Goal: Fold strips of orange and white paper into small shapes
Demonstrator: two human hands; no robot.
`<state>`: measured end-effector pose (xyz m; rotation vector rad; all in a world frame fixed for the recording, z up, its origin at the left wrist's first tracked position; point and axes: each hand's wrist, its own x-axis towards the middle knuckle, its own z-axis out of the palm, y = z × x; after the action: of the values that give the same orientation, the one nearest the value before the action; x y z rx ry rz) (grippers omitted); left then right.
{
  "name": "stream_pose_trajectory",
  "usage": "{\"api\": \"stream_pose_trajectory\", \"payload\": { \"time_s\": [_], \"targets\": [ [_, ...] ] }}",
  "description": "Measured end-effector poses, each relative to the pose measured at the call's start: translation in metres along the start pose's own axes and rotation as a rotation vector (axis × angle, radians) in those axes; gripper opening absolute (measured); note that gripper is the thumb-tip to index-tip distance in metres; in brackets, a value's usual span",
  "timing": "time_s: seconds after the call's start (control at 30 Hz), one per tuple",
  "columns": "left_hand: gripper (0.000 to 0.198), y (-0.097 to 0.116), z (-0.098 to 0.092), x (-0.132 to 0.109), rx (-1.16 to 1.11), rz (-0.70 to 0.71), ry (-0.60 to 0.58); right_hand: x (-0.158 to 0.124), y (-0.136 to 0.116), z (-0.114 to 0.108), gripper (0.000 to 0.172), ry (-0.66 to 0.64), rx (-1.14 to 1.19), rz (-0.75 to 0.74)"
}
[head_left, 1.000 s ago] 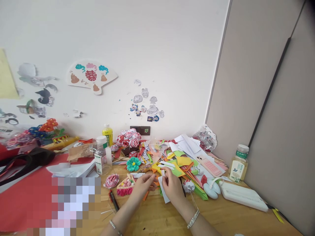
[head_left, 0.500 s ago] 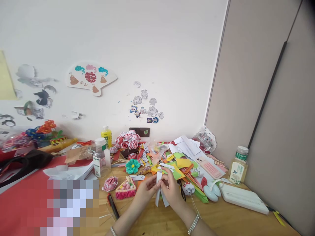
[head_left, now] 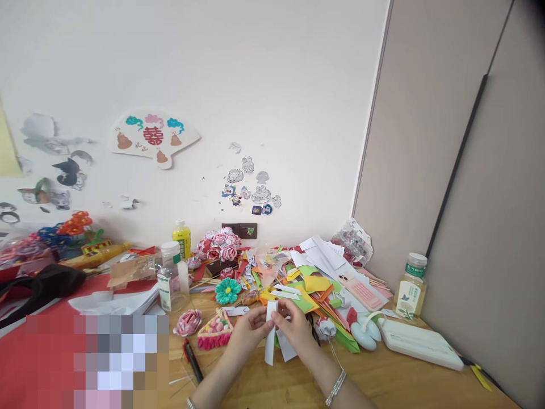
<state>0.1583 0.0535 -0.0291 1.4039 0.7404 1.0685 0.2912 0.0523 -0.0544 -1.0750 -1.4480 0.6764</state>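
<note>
A folded white paper strip [head_left: 269, 347] is pinched between my two hands over the front of the wooden table [head_left: 315, 389]. My left hand [head_left: 254, 328] grips its left side, thumb against the paper. From the other side my right hand [head_left: 293, 325] holds it, fingers curled behind and thumb near the left one. Two ends of white paper hang below my fingers, spread apart; how they join is hidden. Left of my hands lie a cake-slice craft [head_left: 215, 335] with a pink edge and a pink-and-white paper rose [head_left: 188, 322].
A heap of coloured paper scraps [head_left: 313, 287] lies behind my hands. To the right are a pink phone [head_left: 361, 295], a white device [head_left: 419, 342] and a labelled bottle [head_left: 411, 287]. A black pen [head_left: 193, 360] and a clear bottle [head_left: 171, 287] are at left.
The hanging paper ends are spread slightly wider, and the upright strip has shifted a little left between my fingers. The whole view has moved slightly.
</note>
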Motion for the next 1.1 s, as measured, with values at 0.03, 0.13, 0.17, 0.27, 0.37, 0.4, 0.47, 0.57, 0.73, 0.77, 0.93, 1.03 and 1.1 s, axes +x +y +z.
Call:
{"api": "stream_pose_trajectory", "payload": {
  "time_s": [0.03, 0.13, 0.17, 0.27, 0.37, 0.4, 0.47, 0.57, 0.73, 0.77, 0.93, 1.03, 1.1],
  "targets": [
    [0.040, 0.000, 0.000, 0.000, 0.009, -0.006, -0.006, 0.000, 0.000, 0.000, 0.022, 0.002, -0.021, -0.004],
    [0.039, -0.002, 0.002, 0.000, 0.037, -0.032, 0.006, -0.001, -0.001, 0.002, 0.015, 0.017, -0.066, -0.018],
    [0.038, -0.002, 0.002, 0.000, 0.041, -0.037, 0.011, -0.001, -0.002, 0.002, 0.015, 0.018, -0.074, -0.021],
    [0.035, -0.004, 0.002, 0.000, 0.030, -0.041, 0.010, -0.001, -0.004, 0.002, 0.012, 0.019, -0.072, -0.014],
    [0.032, -0.006, 0.001, -0.001, 0.026, -0.062, 0.017, -0.001, -0.007, 0.001, 0.010, 0.022, -0.050, 0.018],
    [0.031, -0.007, 0.001, -0.001, 0.029, -0.071, 0.022, 0.000, -0.008, 0.000, 0.009, 0.021, -0.043, 0.025],
    [0.031, -0.008, 0.000, -0.001, 0.037, -0.082, 0.027, 0.000, -0.009, 0.000, 0.008, 0.015, -0.028, 0.028],
    [0.030, -0.008, 0.000, -0.001, 0.042, -0.083, 0.016, 0.000, -0.010, -0.001, 0.010, 0.006, 0.000, 0.028],
    [0.031, -0.005, 0.001, -0.003, 0.050, -0.113, 0.013, 0.000, -0.011, -0.001, 0.010, 0.001, 0.033, 0.021],
    [0.031, -0.004, 0.001, -0.003, 0.052, -0.118, 0.013, 0.000, -0.011, -0.001, 0.010, 0.003, 0.038, 0.021],
    [0.034, -0.007, 0.001, -0.002, 0.060, -0.102, 0.030, 0.000, -0.010, -0.001, 0.013, -0.003, 0.047, 0.016],
    [0.035, -0.009, 0.000, -0.001, 0.069, -0.103, 0.035, 0.000, -0.009, -0.001, 0.015, -0.001, 0.035, 0.022],
    [0.035, -0.010, 0.000, -0.001, 0.070, -0.107, 0.035, 0.000, -0.008, -0.001, 0.015, -0.001, 0.031, 0.035]
  ]
}}
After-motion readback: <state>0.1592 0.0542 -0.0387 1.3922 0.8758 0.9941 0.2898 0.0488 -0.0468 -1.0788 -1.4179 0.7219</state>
